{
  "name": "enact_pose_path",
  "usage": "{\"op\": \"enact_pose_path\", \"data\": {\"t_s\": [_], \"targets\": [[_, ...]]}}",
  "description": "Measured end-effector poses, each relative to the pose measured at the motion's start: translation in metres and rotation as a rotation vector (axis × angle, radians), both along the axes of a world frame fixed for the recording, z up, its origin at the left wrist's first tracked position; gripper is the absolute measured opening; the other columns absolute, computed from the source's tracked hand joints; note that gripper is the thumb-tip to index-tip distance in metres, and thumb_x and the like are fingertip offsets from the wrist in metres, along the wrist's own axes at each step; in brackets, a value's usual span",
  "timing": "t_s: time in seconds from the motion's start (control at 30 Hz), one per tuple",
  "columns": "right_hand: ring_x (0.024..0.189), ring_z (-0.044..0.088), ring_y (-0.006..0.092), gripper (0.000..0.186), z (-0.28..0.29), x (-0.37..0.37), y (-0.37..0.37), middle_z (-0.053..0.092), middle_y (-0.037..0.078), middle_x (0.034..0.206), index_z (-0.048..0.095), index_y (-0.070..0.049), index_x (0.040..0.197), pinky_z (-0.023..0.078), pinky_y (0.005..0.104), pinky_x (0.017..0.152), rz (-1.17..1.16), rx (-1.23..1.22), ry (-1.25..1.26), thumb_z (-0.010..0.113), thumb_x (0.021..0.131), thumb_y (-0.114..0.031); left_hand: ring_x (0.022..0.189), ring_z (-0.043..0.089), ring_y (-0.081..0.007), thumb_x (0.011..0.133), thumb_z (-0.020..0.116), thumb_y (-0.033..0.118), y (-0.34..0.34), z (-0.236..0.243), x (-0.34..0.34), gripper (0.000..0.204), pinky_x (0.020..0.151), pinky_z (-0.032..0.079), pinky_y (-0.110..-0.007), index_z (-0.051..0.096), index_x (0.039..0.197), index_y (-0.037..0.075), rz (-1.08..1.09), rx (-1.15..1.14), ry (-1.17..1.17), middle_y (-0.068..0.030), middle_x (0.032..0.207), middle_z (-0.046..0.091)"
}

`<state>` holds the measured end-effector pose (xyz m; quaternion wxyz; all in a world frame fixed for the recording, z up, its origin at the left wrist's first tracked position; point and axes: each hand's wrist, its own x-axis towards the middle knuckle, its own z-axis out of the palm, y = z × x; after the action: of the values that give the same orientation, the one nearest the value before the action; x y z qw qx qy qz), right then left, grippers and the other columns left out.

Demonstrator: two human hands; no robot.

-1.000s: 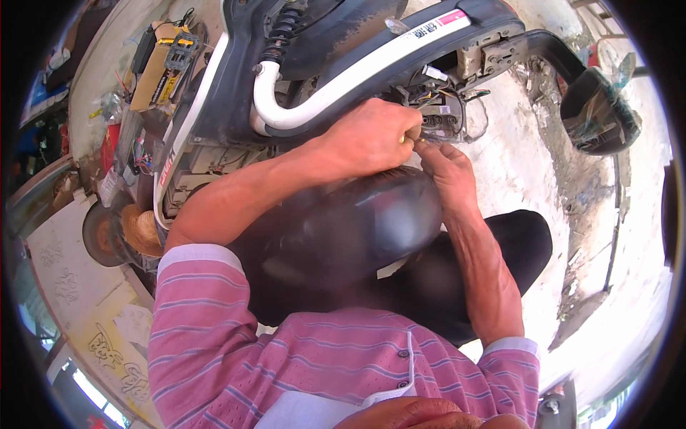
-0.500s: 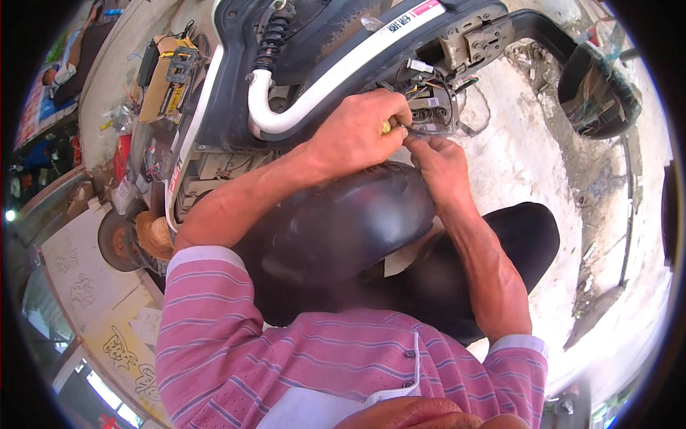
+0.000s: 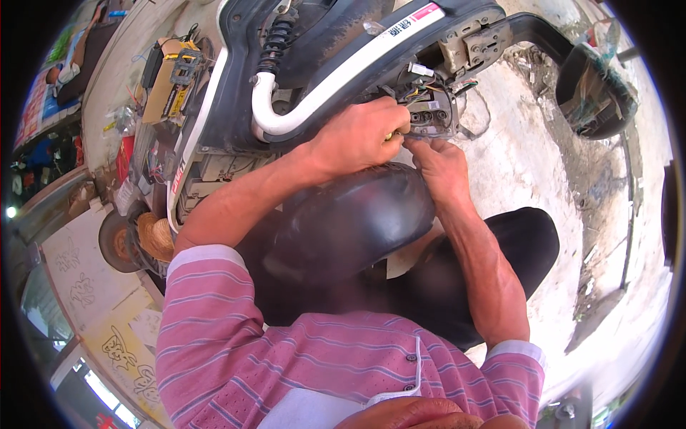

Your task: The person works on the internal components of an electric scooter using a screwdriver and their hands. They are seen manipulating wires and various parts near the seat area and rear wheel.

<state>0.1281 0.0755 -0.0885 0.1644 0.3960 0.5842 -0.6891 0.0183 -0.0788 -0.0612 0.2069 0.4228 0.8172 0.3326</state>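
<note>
Both hands point(image 3: 400, 143) masking connector block point(image 3: 429, 118)

Black mirror point(image 3: 597, 89), yellow battery box point(image 3: 170, 79), straw hat point(image 3: 156, 237); concrete ground point(image 3: 522, 164)

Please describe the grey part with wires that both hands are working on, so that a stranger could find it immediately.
Start from the white curved tube of the scooter frame at the top. Follow it right to where the left hand and right hand meet. Just above their fingertips sits the grey connector block, the only boxy part there with coloured wires entering it.
</note>
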Motion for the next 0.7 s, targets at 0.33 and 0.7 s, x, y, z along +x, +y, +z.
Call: {"op": "enact_pose_path", "data": {"t_s": [0.33,0.7], "targets": [[0.061,0.048,0.0065,0.03,-0.004,0.001,-0.003,0.06,-0.001,0.071,0.067,-0.002,0.08,0.038,0.0271,0.054,-0.009,0.003,-0.005,0.074,0.09,-0.028,0.082,0.065,-0.0334,0.082,0.071,0.006,-0.003,-0.006,0.002,0.014,0.069,0.055,-0.042,0.061,0.092,0.006,-0.012,-0.003,0.089,-0.0126,0.087,0.061],[0.058,0.045,0.0053,0.019,-0.034,0.008,-0.003,0.055,-0.004,0.07,0.073,0.001,0.094,0.035,0.0242,0.051,-0.193,-0.342,-0.007,0.073,0.093,-0.019,0.079,0.066,-0.0328,0.081,0.072,0.007,-0.003,-0.008,0.004,0.015,0.067,0.057,-0.042,0.061,0.091,0.007,-0.004,0.003,0.149,-0.0111,0.087,0.062]]}}
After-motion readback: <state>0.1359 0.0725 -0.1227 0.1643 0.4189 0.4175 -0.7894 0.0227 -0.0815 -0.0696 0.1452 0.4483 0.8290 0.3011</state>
